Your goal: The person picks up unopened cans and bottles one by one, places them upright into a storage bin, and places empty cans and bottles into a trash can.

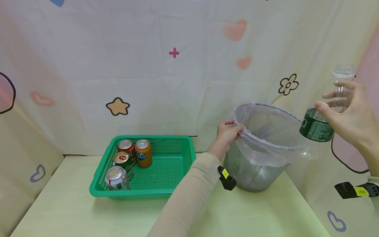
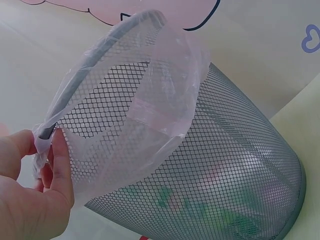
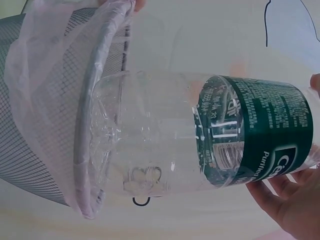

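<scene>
My left hand (image 1: pixel 227 135) pinches the rim of a grey mesh wastebasket (image 1: pixel 251 177), thumb and fingers on the clear plastic bag (image 2: pixel 170 90) folded over its edge. In the left wrist view the basket looks tilted, with blurred coloured shapes showing through the mesh low down. To the right, my right hand (image 1: pixel 352 112) grips a clear plastic bottle (image 3: pixel 155 135) with a green label (image 3: pixel 275 125) round its upper part. The bottle is tilted, its base toward the basket's opening and beside the rim. No cap shows on its neck (image 1: pixel 343 70).
Left of the basket, a green plastic tray (image 1: pixel 165 192) stands on the pale table (image 1: pixel 65 197). Inside it are several drink cans, among them an orange can (image 1: pixel 143 154) and a white can (image 1: pixel 116 179). A patterned curtain (image 1: pixel 148 65) hangs close behind.
</scene>
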### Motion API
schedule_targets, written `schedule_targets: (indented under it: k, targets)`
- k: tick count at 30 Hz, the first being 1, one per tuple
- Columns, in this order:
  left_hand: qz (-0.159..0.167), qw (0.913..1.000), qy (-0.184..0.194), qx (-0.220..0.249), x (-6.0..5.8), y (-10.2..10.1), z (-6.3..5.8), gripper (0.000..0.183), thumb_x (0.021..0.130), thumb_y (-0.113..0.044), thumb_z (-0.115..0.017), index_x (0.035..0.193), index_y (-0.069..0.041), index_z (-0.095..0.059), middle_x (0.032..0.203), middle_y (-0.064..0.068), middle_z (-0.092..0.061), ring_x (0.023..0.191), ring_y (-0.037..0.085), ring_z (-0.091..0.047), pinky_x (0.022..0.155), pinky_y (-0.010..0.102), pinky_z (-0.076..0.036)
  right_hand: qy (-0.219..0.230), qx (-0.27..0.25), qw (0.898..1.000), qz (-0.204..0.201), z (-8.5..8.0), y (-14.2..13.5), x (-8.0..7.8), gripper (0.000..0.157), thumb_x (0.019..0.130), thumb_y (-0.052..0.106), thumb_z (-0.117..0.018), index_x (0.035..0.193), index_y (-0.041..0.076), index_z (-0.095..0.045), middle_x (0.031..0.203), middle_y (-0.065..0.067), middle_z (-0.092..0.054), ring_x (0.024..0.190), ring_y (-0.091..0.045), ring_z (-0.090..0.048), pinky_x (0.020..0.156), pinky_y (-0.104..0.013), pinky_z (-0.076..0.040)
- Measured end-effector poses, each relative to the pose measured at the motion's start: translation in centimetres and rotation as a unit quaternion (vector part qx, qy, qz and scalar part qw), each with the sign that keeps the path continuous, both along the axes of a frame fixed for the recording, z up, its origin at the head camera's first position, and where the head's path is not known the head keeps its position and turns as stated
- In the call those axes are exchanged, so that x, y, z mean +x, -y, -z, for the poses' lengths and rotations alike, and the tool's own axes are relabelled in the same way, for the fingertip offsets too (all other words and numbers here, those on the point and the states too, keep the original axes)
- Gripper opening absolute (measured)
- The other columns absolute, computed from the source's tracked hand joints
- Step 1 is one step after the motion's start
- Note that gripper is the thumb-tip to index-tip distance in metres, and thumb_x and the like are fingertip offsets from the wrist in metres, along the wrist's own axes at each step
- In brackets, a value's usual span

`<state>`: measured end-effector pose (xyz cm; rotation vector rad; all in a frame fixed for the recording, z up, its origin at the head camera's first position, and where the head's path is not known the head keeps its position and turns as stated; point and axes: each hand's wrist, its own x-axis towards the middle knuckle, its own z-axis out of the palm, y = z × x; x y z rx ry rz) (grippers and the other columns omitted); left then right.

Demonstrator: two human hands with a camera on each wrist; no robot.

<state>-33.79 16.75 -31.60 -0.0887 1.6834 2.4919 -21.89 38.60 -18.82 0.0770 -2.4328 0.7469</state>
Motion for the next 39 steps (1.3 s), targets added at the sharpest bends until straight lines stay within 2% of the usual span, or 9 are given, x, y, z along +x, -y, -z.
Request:
schedule_targets:
  k: [7, 11, 13, 16, 19, 26, 32, 35, 39]
  targets:
    - [0.001, 1.0000, -0.002, -0.002, 0.0, 0.1, 0.0, 0.029, 0.077, 0.000, -0.068, 0.099, -0.008, -0.051, 0.083, 0.005, -0.057, 0.062, 0.014, -0.058, 0.064, 0.029, -0.055, 0.009, -0.007, 1.000, 0.002, -0.9, 0.2, -0.7, 0.067, 0.088, 0.028, -0.059, 0.140, 0.033, -0.017, 0.112, 0.008, -0.045, 0.086, 0.007, -0.041, 0.066, -0.028, -0.038]
    - [0.002, 1.0000, -0.001, -0.002, 0.0, 0.1, 0.0, 0.030, 0.077, 0.000, -0.068, 0.099, -0.008, -0.050, 0.082, 0.005, -0.057, 0.062, 0.013, -0.057, 0.064, 0.029, -0.055, 0.017, -0.007, 1.000, 0.010, -1.2, 0.5, -1.3, 0.068, 0.088, 0.031, -0.058, 0.141, 0.033, -0.015, 0.120, -0.003, -0.044, 0.103, -0.015, -0.049, 0.073, -0.054, -0.042]
    - [0.002, 1.0000, 0.000, -0.003, 0.0, 0.1, 0.0, 0.030, 0.077, 0.000, -0.068, 0.099, -0.008, -0.050, 0.082, 0.005, -0.057, 0.061, 0.013, -0.057, 0.064, 0.029, -0.055, 0.020, -0.009, 1.000, 0.009, -1.4, 0.6, -1.5, 0.068, 0.088, 0.032, -0.057, 0.141, 0.034, -0.015, 0.121, -0.004, -0.043, 0.107, -0.022, -0.049, 0.073, -0.057, -0.042]
    - [0.002, 1.0000, -0.001, 0.000, 0.0, 0.1, 0.0, 0.029, 0.077, 0.001, -0.068, 0.099, -0.008, -0.051, 0.082, 0.005, -0.057, 0.062, 0.014, -0.058, 0.064, 0.029, -0.055, 0.020, -0.010, 1.000, 0.003, -1.6, 0.7, -1.9, 0.068, 0.087, 0.032, -0.060, 0.140, 0.033, -0.017, 0.116, 0.003, -0.045, 0.098, -0.007, -0.049, 0.068, -0.035, -0.045]
    - [0.005, 1.0000, -0.001, 0.002, 0.0, 0.2, 0.0, 0.029, 0.077, 0.001, -0.068, 0.100, -0.008, -0.051, 0.083, 0.005, -0.058, 0.062, 0.014, -0.058, 0.064, 0.028, -0.055, 0.025, -0.012, 1.000, -0.004, -1.8, 0.7, -2.2, 0.068, 0.086, 0.032, -0.061, 0.139, 0.033, -0.019, 0.113, 0.009, -0.045, 0.086, 0.007, -0.043, 0.062, -0.017, -0.036]
    - [0.008, 1.0000, 0.003, -0.003, 0.1, 0.3, -0.1, 0.029, 0.078, 0.000, -0.068, 0.101, -0.007, -0.051, 0.084, 0.005, -0.059, 0.063, 0.014, -0.058, 0.064, 0.029, -0.055, 0.039, 0.007, 0.999, 0.000, -1.7, 1.0, -3.1, 0.071, 0.086, 0.036, -0.060, 0.141, 0.032, -0.015, 0.121, -0.004, -0.044, 0.099, -0.011, -0.049, 0.066, -0.031, -0.040]
    - [0.009, 1.0000, 0.000, 0.002, 0.1, 0.2, -0.1, 0.029, 0.078, 0.001, -0.067, 0.100, -0.008, -0.051, 0.084, 0.005, -0.059, 0.061, 0.014, -0.058, 0.063, 0.028, -0.055, 0.037, 0.001, 0.999, -0.004, -2.0, 1.0, -3.5, 0.070, 0.086, 0.037, -0.061, 0.140, 0.033, -0.016, 0.118, 0.004, -0.044, 0.089, 0.006, -0.044, 0.063, -0.022, -0.037]
    - [0.010, 0.9999, -0.002, 0.005, 0.2, 0.2, -0.2, 0.028, 0.078, 0.001, -0.067, 0.100, -0.007, -0.051, 0.084, 0.005, -0.059, 0.061, 0.014, -0.058, 0.063, 0.028, -0.055, 0.040, -0.003, 0.999, -0.011, -2.2, 1.2, -3.8, 0.070, 0.085, 0.037, -0.061, 0.140, 0.032, -0.017, 0.118, 0.003, -0.044, 0.087, 0.007, -0.044, 0.062, -0.019, -0.037]
    - [0.012, 0.9999, -0.001, 0.006, 0.2, 0.2, -0.2, 0.028, 0.078, 0.000, -0.067, 0.099, -0.007, -0.051, 0.084, 0.005, -0.058, 0.062, 0.014, -0.058, 0.063, 0.028, -0.055, 0.053, -0.001, 0.998, -0.016, -2.5, 1.5, -4.3, 0.072, 0.086, 0.039, -0.060, 0.141, 0.032, -0.015, 0.123, -0.002, -0.043, 0.092, 0.003, -0.046, 0.066, -0.025, -0.038]
